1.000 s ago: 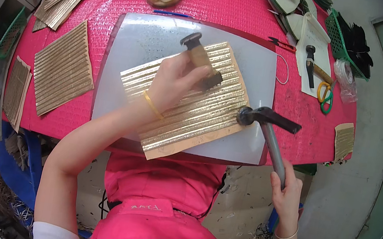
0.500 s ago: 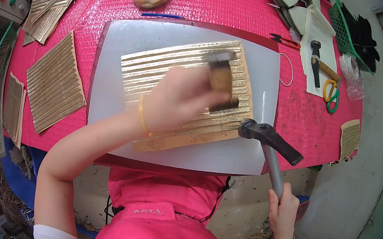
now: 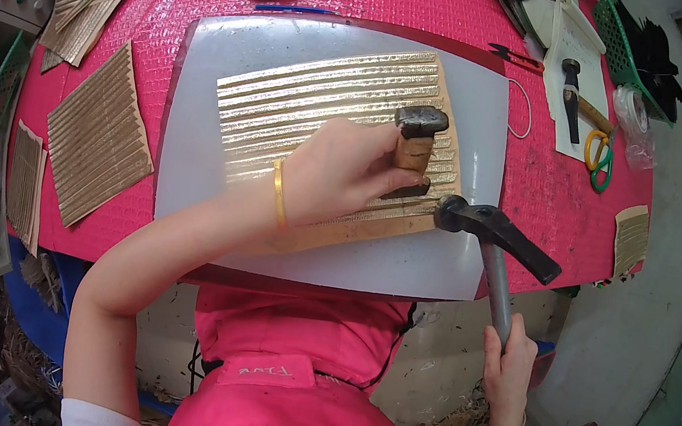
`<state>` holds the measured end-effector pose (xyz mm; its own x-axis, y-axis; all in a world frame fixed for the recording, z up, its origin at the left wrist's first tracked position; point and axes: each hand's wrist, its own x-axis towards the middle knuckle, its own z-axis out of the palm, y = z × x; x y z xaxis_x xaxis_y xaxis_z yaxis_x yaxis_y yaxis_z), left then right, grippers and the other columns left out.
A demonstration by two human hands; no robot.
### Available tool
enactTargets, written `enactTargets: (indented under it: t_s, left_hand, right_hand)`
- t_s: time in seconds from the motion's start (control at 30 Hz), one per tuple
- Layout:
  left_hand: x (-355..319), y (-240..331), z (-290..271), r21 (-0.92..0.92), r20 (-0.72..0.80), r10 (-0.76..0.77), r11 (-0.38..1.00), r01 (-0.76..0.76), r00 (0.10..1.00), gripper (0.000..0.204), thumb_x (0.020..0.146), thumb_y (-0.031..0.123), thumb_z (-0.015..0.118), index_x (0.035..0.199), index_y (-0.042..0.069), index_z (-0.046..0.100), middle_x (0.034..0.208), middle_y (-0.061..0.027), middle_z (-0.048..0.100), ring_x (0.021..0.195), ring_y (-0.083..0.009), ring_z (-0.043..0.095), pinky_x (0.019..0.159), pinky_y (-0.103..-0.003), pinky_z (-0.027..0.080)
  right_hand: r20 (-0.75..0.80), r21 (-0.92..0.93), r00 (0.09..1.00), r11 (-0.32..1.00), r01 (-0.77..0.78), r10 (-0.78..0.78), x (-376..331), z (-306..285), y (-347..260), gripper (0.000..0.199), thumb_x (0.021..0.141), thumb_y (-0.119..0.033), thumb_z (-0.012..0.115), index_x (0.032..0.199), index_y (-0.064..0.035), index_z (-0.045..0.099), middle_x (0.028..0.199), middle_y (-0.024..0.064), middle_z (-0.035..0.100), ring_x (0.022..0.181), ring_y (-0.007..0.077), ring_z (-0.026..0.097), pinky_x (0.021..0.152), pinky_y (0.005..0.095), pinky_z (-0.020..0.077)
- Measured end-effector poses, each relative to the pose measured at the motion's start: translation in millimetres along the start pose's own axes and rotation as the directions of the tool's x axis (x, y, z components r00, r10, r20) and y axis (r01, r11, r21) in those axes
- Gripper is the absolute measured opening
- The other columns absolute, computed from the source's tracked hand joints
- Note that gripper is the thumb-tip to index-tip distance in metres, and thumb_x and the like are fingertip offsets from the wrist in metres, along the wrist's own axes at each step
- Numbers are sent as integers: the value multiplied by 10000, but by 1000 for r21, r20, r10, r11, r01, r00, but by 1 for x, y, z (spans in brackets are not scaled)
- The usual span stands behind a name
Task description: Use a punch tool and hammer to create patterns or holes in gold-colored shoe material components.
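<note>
A gold sheet of ribbed strips on tan backing (image 3: 286, 108) lies slightly turned on a pale cutting board (image 3: 180, 224). My left hand (image 3: 335, 164) is closed round a hand punch (image 3: 414, 146) with a dark metal top and tape-wrapped body. It stands near the sheet's right edge, its lower end partly hidden by my fingers. My right hand (image 3: 511, 357) grips the grey handle of a hammer (image 3: 500, 237). The black hammer head is just beyond the sheet's lower right corner, to the right of and nearer me than the punch, apart from it.
Other gold ribbed pieces (image 3: 101, 133) lie at the left of the pink table (image 3: 390, 0). At the right are another hammer (image 3: 570, 97), scissors with green and orange handles (image 3: 600, 162), black snips (image 3: 518, 59) and a green basket (image 3: 616, 56). A blue pen (image 3: 292, 9) lies behind the board.
My left hand has moved the punch slightly right and toward me over the sheet; its motion blur is gone. The hammer has shifted slightly right with my right hand, whose grip is unchanged.
</note>
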<state>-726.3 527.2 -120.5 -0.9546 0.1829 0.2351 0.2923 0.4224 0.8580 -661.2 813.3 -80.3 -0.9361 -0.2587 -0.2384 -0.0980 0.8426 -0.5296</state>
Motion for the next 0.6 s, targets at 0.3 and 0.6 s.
enactTargets:
  t_s: [0.3,0.6]
  left_hand:
    - [2,-5,8,102,-38,182,979,-177,983,298,685,140,665,584,20,411,480,-126,465,407,-255,488,391,-315,364]
    - [-6,-3,14,235,14,263,937,-259,965,241,712,151,621,680,40,410,537,-129,493,480,-305,505,436,-378,382]
  right_hand:
    - [14,-41,1000,999,-14,15,0,-1,3,194,778,-130,556,757,-6,409,528,181,434,490,372,468,422,363,355]
    - [-267,360,961,932,33,68,-14,-90,2,236,815,-258,492,726,-39,488,450,-37,367,379,53,320,353,210,220]
